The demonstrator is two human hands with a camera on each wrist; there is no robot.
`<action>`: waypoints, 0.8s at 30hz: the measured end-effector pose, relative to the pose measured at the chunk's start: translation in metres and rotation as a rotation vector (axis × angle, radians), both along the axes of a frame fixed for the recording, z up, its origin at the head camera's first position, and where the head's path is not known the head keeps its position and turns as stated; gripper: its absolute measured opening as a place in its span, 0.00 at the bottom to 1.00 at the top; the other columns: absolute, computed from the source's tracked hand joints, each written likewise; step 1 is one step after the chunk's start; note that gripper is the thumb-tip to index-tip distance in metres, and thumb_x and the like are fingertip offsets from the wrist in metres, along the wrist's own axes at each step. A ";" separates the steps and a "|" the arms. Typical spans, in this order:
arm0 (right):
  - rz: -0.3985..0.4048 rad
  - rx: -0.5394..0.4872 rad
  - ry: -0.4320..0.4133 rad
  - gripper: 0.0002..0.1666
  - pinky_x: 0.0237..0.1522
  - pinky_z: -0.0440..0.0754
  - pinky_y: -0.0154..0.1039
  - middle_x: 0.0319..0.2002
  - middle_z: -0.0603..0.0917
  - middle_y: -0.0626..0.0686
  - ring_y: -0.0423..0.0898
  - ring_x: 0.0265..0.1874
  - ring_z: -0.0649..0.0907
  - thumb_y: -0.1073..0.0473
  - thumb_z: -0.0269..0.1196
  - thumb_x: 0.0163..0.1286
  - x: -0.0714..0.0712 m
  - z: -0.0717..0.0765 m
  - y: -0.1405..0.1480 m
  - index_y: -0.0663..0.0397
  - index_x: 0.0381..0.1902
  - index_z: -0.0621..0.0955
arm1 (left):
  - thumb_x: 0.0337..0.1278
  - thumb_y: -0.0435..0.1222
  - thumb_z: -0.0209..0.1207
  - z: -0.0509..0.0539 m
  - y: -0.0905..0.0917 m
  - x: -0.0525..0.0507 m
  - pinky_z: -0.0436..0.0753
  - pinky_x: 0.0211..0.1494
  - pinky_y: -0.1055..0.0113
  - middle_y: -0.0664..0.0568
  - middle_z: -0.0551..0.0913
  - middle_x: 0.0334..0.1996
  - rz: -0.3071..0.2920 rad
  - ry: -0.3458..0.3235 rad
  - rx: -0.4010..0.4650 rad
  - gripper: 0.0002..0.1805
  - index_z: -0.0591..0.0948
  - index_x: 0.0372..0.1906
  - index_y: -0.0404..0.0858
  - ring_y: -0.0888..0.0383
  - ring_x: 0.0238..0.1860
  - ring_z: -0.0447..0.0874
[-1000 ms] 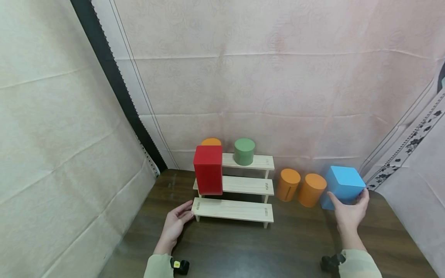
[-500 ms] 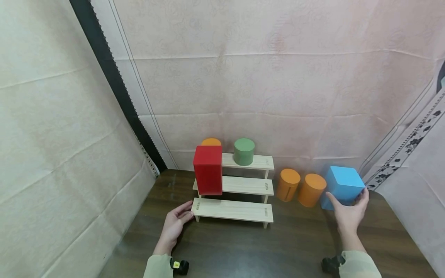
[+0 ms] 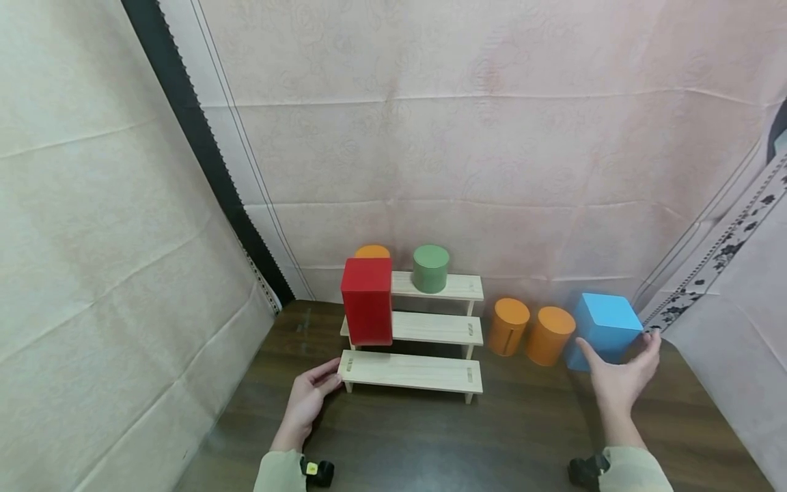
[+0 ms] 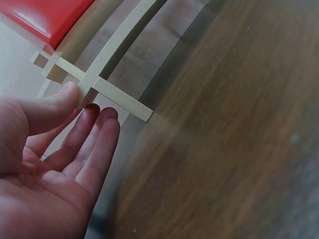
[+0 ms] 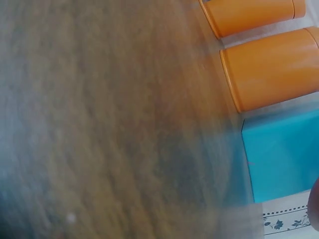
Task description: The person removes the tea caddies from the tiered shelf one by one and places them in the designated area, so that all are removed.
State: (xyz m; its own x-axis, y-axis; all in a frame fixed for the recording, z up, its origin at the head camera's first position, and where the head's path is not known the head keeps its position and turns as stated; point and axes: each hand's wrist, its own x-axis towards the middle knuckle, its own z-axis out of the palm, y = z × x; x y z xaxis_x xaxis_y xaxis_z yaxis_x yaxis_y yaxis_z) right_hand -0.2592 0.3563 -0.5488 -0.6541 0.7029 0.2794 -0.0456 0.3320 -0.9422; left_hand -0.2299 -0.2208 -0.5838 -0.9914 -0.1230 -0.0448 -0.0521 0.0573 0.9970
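Observation:
A three-tier wooden step shelf stands on the table. My left hand pinches the left end of its lowest board, as the thumb and fingers in the left wrist view show. A red block stands upright on the shelf's middle tier. Behind it, the top of an orange cylinder peeks out. On the top tier sits a green cylinder. My right hand is spread at the near side of a blue block, thumb close to its left side; contact is unclear.
Two more orange cylinders, one nearer the shelf and one nearer the blue block, stand between them. Patterned cloth hangs behind the dark wooden table and on both sides.
My right fingers have spread and moved slightly right, away from the blue block, which stays in place. The left hand and shelf hold still.

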 end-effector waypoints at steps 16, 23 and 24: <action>-0.094 0.051 0.121 0.74 0.83 0.43 0.47 0.84 0.49 0.38 0.39 0.81 0.46 0.46 0.86 0.53 0.000 0.016 -0.009 0.18 0.85 0.50 | 0.72 0.28 0.66 -0.001 -0.001 -0.001 0.87 0.55 0.66 0.36 0.84 0.63 -0.008 0.026 -0.019 0.20 0.85 0.66 0.32 0.52 0.55 0.89; -0.128 0.088 0.223 0.75 0.81 0.42 0.41 0.83 0.50 0.37 0.36 0.80 0.47 0.49 0.87 0.51 0.003 0.025 -0.021 0.25 0.86 0.51 | 0.71 0.27 0.66 0.000 0.000 0.000 0.87 0.56 0.67 0.37 0.84 0.64 -0.007 0.010 0.000 0.21 0.84 0.66 0.33 0.51 0.56 0.88; -0.133 0.104 0.250 0.75 0.81 0.43 0.41 0.84 0.50 0.38 0.37 0.81 0.47 0.50 0.87 0.51 0.003 0.025 -0.023 0.27 0.86 0.52 | 0.71 0.27 0.66 0.001 0.000 0.000 0.87 0.55 0.67 0.36 0.84 0.64 -0.007 0.011 -0.001 0.22 0.84 0.67 0.33 0.51 0.56 0.88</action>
